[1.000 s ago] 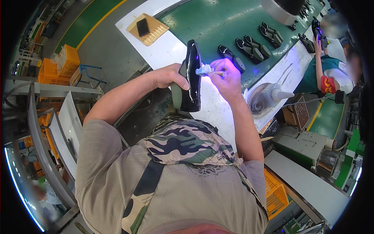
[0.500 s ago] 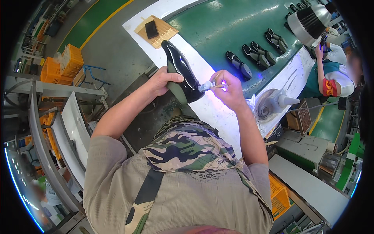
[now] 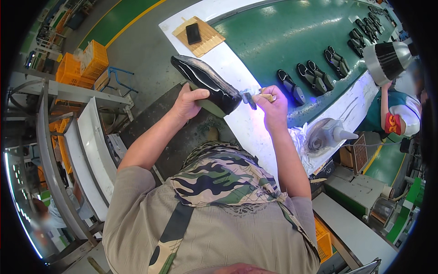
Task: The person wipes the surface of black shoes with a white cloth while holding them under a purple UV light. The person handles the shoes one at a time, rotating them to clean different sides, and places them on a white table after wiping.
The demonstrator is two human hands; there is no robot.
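My left hand [image 3: 190, 101] is closed round the green last inside a glossy black shoe upper [image 3: 200, 78]. The upper is tilted, its toe pointing to the upper left, and a dull greyish strip shows along its bottom edge. Between the fingers of my right hand [image 3: 275, 108] is a small brush [image 3: 248, 100] with a tan handle and a dark, bluish head. That head is beside the heel end of the upper; whether it touches, I cannot tell. Both hands are above the near edge of a white table [image 3: 242, 118].
On a green conveyor surface [image 3: 262, 50] stand several black strapped shoes [image 3: 311, 77] on lasts. A phone [image 3: 193, 34] lies on a wooden board [image 3: 209, 42]. To the right are a pointed white bottle [image 3: 332, 131], a lamp [image 3: 388, 61] and a co-worker's arm [image 3: 385, 102].
My left hand has turned the shoe upper, bringing its greyish bottom edge into sight. The brush has turned too, its head now pointing down beside the heel. The whole view has shifted slightly.
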